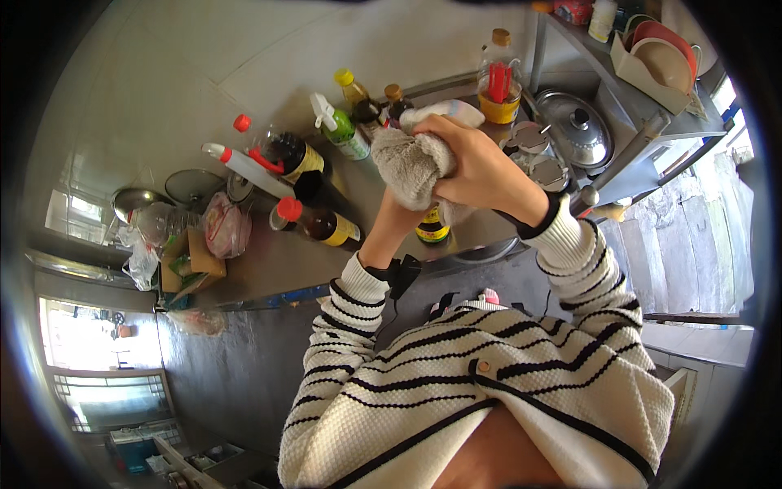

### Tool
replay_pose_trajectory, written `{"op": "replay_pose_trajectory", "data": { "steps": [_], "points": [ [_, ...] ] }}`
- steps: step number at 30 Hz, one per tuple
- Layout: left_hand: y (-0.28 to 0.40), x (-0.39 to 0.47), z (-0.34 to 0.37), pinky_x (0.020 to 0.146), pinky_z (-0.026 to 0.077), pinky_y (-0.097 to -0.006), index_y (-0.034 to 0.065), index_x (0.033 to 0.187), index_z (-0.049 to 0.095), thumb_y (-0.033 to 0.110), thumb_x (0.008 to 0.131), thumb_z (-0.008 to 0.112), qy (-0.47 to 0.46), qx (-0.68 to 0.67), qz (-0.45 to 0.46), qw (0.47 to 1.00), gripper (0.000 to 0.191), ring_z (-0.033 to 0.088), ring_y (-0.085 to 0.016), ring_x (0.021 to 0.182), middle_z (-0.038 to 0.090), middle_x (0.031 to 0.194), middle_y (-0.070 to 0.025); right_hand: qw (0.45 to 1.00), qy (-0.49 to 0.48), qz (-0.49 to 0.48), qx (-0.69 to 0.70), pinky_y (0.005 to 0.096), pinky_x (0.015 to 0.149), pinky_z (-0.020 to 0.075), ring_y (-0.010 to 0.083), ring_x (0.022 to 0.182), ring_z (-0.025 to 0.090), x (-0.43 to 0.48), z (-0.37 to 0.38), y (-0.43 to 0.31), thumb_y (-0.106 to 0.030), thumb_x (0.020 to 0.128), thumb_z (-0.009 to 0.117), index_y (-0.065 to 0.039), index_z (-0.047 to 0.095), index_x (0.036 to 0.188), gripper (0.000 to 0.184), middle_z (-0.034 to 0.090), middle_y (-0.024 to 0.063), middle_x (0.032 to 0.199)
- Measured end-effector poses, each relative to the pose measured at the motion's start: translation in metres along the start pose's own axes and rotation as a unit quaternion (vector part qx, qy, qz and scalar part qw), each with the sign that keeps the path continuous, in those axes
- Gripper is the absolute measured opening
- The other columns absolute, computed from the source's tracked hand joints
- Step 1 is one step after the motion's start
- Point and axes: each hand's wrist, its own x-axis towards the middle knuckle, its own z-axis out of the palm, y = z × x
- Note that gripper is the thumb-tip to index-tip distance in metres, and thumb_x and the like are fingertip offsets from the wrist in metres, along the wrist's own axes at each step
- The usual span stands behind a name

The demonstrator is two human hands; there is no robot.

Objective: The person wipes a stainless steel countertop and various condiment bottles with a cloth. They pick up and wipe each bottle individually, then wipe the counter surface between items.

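A grey terry cloth (410, 166) is bunched up over the counter, with my right hand (473, 156) closed on its right side. My left hand (400, 217) reaches up beneath the cloth; its fingers are hidden, so what they hold cannot be seen. Just below the cloth shows the lower end of a dark bottle (432, 227) with a yellow and green label. Its upper part is covered, and whether it is held or standing is unclear. Behind my right hand lies a pale cloth (446, 113).
Sauce bottles (339, 231), a green spray bottle (345, 131) and an oil jug (500, 85) stand on the metal counter (263, 269). Lidded canisters (548, 172) and a steel pot lid (574, 128) are at right, near a metal shelf (690, 122). A cardboard box (195, 260) sits left.
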Motion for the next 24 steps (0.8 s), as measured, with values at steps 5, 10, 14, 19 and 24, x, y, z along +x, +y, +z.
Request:
{"op": "replay_pose_trajectory", "data": {
  "steps": [5, 10, 14, 19, 24],
  "points": [
    [-0.002, -0.032, 0.000, 0.104, 0.037, -0.0417, 0.0069, 0.135, 0.046, 0.009, 0.079, 0.072, 0.049, 0.066, -0.029, 0.996, 0.062, 0.046, -0.029, 0.127, 0.051, 0.134, -0.0139, 0.982, -0.060, -0.063, -0.171, 0.0414, 0.072, 0.0521, 0.0340, 0.085, 0.064, 0.013, 0.031, -0.023, -0.009, 0.059, 0.071, -0.007, 0.056, 0.110, 0.053, 0.062, 0.0141, 0.094],
    [-0.007, -0.049, 0.004, 0.107, 0.032, -0.0432, 0.0037, 0.137, 0.041, 0.012, 0.083, 0.070, 0.057, 0.141, -0.035, 0.988, 0.062, 0.039, -0.032, 0.132, 0.044, 0.138, -0.0165, 0.956, -0.084, -0.047, -0.277, 0.0389, 0.065, 0.0515, 0.0292, 0.079, 0.064, 0.020, 0.051, -0.042, -0.015, 0.058, 0.075, -0.012, 0.059, 0.106, 0.051, 0.060, 0.0108, 0.087],
    [-0.010, -0.048, 0.015, 0.104, 0.036, -0.0407, 0.0022, 0.135, 0.042, 0.011, 0.081, 0.071, 0.087, 0.048, -0.036, 0.994, 0.062, 0.041, -0.031, 0.132, 0.044, 0.138, -0.0178, 0.945, -0.070, -0.029, -0.319, 0.0385, 0.062, 0.0509, 0.0281, 0.076, 0.065, 0.021, 0.057, -0.045, -0.018, 0.058, 0.077, -0.011, 0.060, 0.103, 0.049, 0.060, 0.0099, 0.083],
    [0.001, -0.036, 0.022, 0.091, 0.046, -0.0343, 0.0013, 0.128, 0.047, 0.011, 0.077, 0.076, 0.197, -0.341, -0.163, 0.905, 0.059, 0.056, -0.029, 0.115, 0.056, 0.125, -0.0173, 0.991, 0.044, 0.103, -0.079, 0.0358, 0.071, 0.0536, 0.0318, 0.084, 0.067, 0.018, 0.061, -0.017, -0.014, 0.064, 0.074, -0.008, 0.063, 0.106, 0.044, 0.066, 0.0140, 0.094],
    [0.020, -0.021, 0.014, 0.074, 0.052, -0.0358, 0.0004, 0.109, 0.049, 0.015, 0.076, 0.078, 0.203, -0.075, -0.133, 0.967, 0.046, 0.068, -0.029, 0.080, 0.066, 0.085, -0.0176, 0.787, 0.171, 0.308, 0.506, 0.0352, 0.084, 0.0548, 0.0227, 0.097, 0.066, 0.004, 0.020, 0.022, -0.008, 0.087, 0.057, 0.002, 0.055, 0.122, 0.037, 0.065, 0.0120, 0.110]
  ]
}}
